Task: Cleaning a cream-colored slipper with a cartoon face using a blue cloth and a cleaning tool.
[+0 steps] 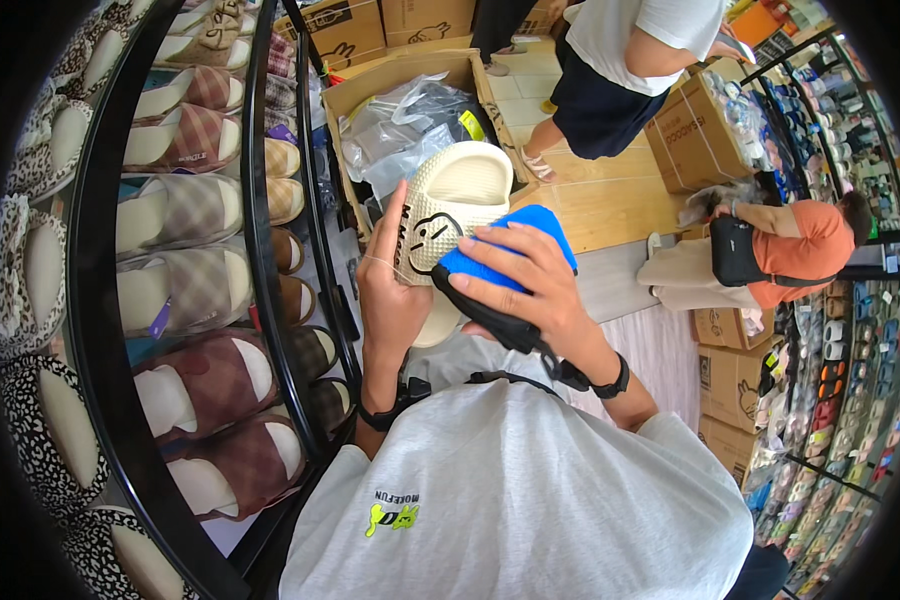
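Note:
My left hand (391,292) holds a cream rubber slide sandal (457,199) in front of my chest, its index finger stretched along the sandal's side. The strap has a diamond texture, a black cartoon outline and black lettering. A thin clear string runs from the left fingers towards the sandal. Part of another cream sole (438,324) shows below. My right hand (529,281) grips a folded blue and black cloth (544,225), its fingers spread over the blue face. The cloth covers or touches the strap's right side; the exact contact is hidden.
To the left, a black-framed rack (105,225) bears plaid and leopard-print slippers. An open carton (345,180) with plastic-wrapped items stands ahead. Two people, one in a white shirt (630,45) and one in an orange shirt (802,247), stand near cartons (701,135) and shoe shelves (832,375).

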Action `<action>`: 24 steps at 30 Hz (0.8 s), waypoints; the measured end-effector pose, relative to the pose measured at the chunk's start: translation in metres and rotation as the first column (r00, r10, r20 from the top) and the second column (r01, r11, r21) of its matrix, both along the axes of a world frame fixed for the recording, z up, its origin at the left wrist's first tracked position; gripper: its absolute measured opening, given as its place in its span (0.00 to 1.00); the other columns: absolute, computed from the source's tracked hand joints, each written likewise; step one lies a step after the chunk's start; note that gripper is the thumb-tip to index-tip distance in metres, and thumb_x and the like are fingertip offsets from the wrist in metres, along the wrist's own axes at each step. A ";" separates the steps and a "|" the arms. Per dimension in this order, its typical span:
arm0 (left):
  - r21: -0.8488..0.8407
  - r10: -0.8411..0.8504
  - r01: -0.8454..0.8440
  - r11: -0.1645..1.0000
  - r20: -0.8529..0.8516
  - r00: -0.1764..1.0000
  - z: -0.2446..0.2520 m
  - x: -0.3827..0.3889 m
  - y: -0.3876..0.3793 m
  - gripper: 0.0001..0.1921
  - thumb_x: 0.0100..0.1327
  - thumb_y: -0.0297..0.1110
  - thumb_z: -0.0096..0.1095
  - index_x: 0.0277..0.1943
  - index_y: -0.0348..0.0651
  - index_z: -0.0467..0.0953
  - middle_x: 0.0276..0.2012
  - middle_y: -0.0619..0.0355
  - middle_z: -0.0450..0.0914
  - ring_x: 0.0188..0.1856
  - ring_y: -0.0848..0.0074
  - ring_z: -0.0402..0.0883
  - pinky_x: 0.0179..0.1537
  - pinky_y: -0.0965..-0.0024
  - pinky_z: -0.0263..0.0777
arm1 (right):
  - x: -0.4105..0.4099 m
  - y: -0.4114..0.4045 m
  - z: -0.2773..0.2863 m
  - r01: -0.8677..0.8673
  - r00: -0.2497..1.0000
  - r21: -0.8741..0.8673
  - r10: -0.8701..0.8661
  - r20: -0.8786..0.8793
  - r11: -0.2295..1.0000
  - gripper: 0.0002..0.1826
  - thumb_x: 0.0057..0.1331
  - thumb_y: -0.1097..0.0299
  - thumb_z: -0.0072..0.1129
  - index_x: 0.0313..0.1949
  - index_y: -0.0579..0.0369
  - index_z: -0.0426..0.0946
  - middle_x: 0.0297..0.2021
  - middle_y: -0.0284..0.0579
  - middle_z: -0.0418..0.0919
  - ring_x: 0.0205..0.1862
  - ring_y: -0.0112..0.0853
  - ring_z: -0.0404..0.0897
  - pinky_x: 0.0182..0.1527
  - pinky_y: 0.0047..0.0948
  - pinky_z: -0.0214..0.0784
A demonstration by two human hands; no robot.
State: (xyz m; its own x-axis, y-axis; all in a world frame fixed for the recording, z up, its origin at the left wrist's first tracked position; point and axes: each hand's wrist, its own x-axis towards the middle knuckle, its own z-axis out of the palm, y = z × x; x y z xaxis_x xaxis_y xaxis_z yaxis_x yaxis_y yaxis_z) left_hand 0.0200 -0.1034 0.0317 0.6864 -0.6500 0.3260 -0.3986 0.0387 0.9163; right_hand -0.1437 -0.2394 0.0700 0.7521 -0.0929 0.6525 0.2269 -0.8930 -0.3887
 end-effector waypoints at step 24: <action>-0.180 -0.076 0.034 0.983 -0.228 0.971 -0.008 0.004 0.004 0.43 0.64 0.06 0.63 0.84 0.32 0.66 0.73 0.42 0.82 0.71 0.68 0.82 0.73 0.65 0.75 | 0.013 -0.005 0.001 0.014 1.000 -0.033 -0.014 0.018 0.999 0.30 0.65 0.52 0.78 0.66 0.40 0.89 0.69 0.43 0.85 0.70 0.48 0.82 0.73 0.52 0.72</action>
State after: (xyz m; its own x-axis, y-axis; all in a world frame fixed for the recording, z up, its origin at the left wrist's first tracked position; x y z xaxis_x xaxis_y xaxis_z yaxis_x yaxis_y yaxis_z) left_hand 0.0236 -0.0996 0.0232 0.7214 -0.6368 0.2721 -0.1676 0.2207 0.9608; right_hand -0.1304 -0.2448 0.0710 0.7394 -0.0816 0.6683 0.2209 -0.9083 -0.3553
